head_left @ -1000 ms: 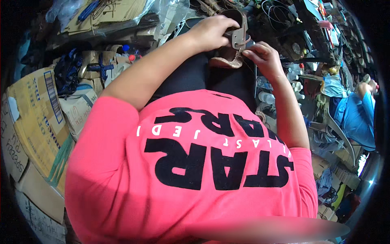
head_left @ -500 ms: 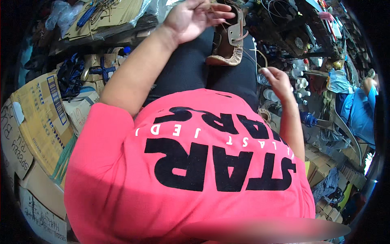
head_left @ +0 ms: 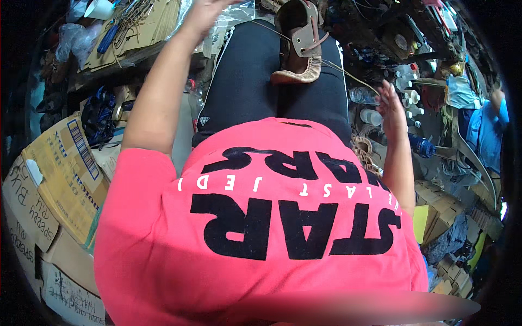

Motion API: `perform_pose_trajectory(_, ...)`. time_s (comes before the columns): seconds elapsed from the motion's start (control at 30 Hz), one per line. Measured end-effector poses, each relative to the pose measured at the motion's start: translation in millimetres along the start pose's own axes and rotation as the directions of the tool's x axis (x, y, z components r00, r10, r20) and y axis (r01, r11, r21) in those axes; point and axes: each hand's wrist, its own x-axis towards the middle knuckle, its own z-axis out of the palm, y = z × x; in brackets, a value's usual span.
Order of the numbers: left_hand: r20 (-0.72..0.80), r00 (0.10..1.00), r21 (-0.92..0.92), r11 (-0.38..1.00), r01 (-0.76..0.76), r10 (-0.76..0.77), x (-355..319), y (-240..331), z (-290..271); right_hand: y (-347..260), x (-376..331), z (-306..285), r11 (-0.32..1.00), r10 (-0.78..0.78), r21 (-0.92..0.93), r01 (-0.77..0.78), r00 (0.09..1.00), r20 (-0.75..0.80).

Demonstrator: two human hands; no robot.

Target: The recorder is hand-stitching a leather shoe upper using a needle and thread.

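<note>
A brown leather moccasin-style shoe (head_left: 305,66) rests between my knees, with a grey-brown eyelet piece and a lace along its side. Thin cord (head_left: 353,79) runs out from both sides of the shoe. On the right, my right hand (head_left: 393,108) pinches the cord near its fingertips, well away from the shoe. At the upper left, my left hand (head_left: 209,12) is blurred and partly cut off by the picture's top edge. The other stretch of cord slants up toward it, though the grip itself is hard to make out.
Cardboard boxes (head_left: 60,182) are stacked at my left. Beyond them, a low bench carries brown sheets (head_left: 136,30), a blue-handled tool (head_left: 107,39) and plastic wrap. Several bottles (head_left: 372,117) stand by my right leg. Farther right is a person in blue clothing (head_left: 478,136).
My hands have spread apart: the left moved up and left away from the shoe, the right moved outward to the right. The cord is now drawn out on both sides.
</note>
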Motion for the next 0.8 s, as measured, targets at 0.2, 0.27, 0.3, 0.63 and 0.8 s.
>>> perform_pose_trajectory(0.2,0.462,0.877,0.157,0.961,-0.228,0.132,0.0,47.4,114.4,-69.8,10.5,79.5,0.614,-0.42,-0.455,0.645,0.755,0.503)
perform_pose_trajectory(0.27,0.593,0.804,0.197,0.96,-0.198,0.045,1.2,50.8,118.3,-81.1,2.9,113.5,0.517,-0.349,-0.512,0.687,0.715,0.606)
perform_pose_trajectory(0.3,0.662,0.749,0.199,0.96,-0.199,0.019,2.8,51.3,118.5,-87.2,0.3,124.4,0.497,-0.246,-0.546,0.675,0.713,0.657)
perform_pose_trajectory(0.63,0.624,0.782,0.279,0.93,-0.239,0.014,-1.7,46.3,118.9,-78.5,-10.7,100.1,0.343,-0.173,-0.512,0.788,0.588,0.79)
perform_pose_trajectory(0.8,0.345,0.905,0.328,0.872,-0.364,0.248,-18.6,48.2,116.4,-82.0,-36.1,84.9,0.753,-0.28,-0.379,0.538,0.782,0.557)
